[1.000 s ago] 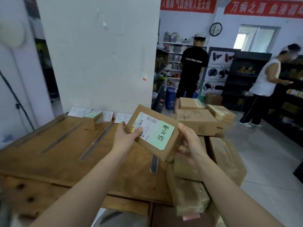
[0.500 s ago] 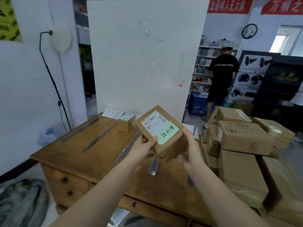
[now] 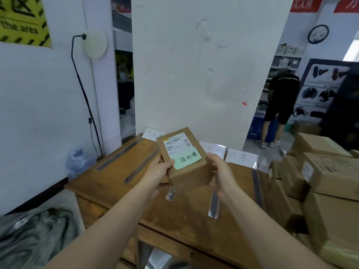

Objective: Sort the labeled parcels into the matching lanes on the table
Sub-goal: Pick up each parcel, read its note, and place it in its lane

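Holding parcel [image 3: 184,160] over surface [image 3: 108,181], left hand [image 3: 157,171] and right hand [image 3: 221,171] gripping it.
Unplaced; stack [image 3: 326,171] right of hands likely awaits sorting.

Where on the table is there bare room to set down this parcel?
Bare wood: the left lane between two tape strips; the near tabletop below the parcel, which the left hand and right hand hold; and the narrow lane beside the right hand. Crowded: stacked boxes along the right side of the table.

Brown parcel [image 3: 186,164] with green label [image 3: 187,157], gripped by left hand [image 3: 158,174] and right hand [image 3: 221,174], above wooden table [image 3: 108,183]
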`<state>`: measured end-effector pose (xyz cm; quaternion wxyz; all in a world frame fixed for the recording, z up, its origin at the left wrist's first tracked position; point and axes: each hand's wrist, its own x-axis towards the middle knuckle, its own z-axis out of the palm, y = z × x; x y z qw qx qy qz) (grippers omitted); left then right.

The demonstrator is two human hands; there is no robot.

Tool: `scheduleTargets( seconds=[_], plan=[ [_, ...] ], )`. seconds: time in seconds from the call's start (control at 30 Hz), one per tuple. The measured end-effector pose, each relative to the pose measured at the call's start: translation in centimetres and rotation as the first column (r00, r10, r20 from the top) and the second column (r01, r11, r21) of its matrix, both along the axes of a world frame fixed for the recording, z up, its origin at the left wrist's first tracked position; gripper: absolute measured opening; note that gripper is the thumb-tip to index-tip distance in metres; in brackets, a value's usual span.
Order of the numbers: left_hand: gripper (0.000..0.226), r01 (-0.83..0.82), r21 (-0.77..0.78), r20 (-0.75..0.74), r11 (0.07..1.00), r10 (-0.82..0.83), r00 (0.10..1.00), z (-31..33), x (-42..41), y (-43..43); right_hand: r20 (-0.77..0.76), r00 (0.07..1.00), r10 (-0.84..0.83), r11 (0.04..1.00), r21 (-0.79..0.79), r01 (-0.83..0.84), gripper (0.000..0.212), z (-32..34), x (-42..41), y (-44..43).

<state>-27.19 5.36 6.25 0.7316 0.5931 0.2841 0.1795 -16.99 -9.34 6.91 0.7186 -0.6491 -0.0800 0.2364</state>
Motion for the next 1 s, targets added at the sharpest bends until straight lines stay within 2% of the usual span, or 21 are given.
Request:
scheduleTargets(
  seconds=[0.17,0.3,0.57,0.73,0.9,1.0],
  plan=[
    [0.047,-0.065,0.021,-0.029,0.998,0.066,0.997,0.0,-1.1,4.9,0.039,0.995,0.088,0.995,-0.060,-0.085,0.030,-0.2,-1.1,4.8],
    [0.037,-0.118,0.013,-0.052,0.993,0.118,0.992,-0.3,-1.1,8.7,0.086,0.990,0.113,0.988,-0.116,-0.103,0.045,-0.3,-0.5,9.1],
    [0.034,-0.167,0.054,-0.077,0.985,0.171,0.982,-1.7,0.9,17.3,0.111,0.976,0.189,0.974,-0.151,-0.172,0.017,-2.3,3.0,17.7],
    [0.038,-0.158,0.151,-0.089,0.976,0.173,0.981,-3.2,3.7,24.0,0.126,0.974,0.186,0.979,-0.103,-0.174,0.020,-4.1,5.1,23.6],
    [0.037,-0.130,0.171,-0.101,0.977,0.149,0.984,-4.4,6.9,29.5,0.142,0.975,0.173,0.979,-0.135,-0.154,0.021,-4.8,7.7,28.7],
    [0.029,-0.138,0.146,-0.096,0.980,0.153,0.984,-5.0,8.8,32.5,0.134,0.975,0.175,0.979,-0.133,-0.157,0.014,-4.7,9.3,31.4]
  ],
)
